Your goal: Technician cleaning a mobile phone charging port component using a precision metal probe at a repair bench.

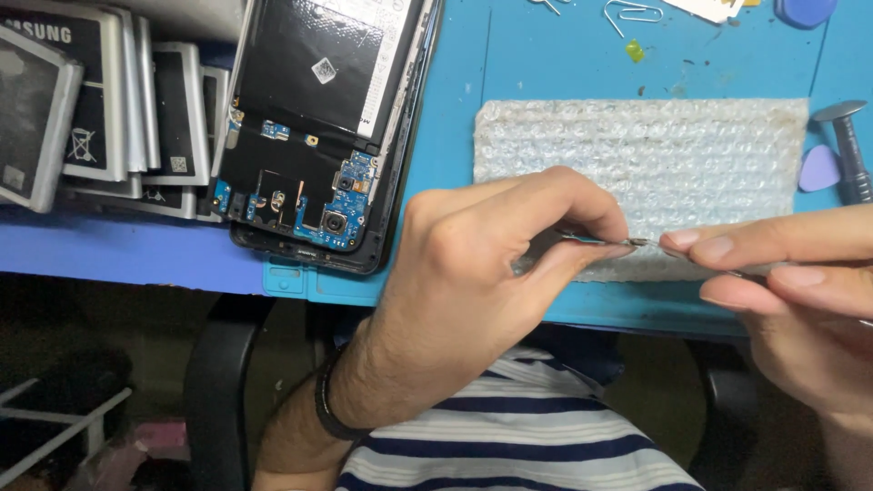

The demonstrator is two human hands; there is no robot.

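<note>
My left hand point(482, 273) pinches a small flat metal part point(596, 241) between thumb and forefinger, just in front of a sheet of bubble wrap point(637, 155). My right hand point(791, 282) comes in from the right, its fingertips meeting the same small part at its right end and gripping a thin metal tool point(741, 273). An opened phone point(318, 127) with its back cover off, showing a black battery and blue circuit board, lies to the left of my left hand on the blue mat point(546, 64).
Several phone batteries point(100, 109) are stacked at the far left. A purple pick point(820, 169) and a grey screwdriver handle point(850, 150) lie at the right edge. Paper clips point(632, 13) rest at the back. A black chair arm point(218, 382) is below the table edge.
</note>
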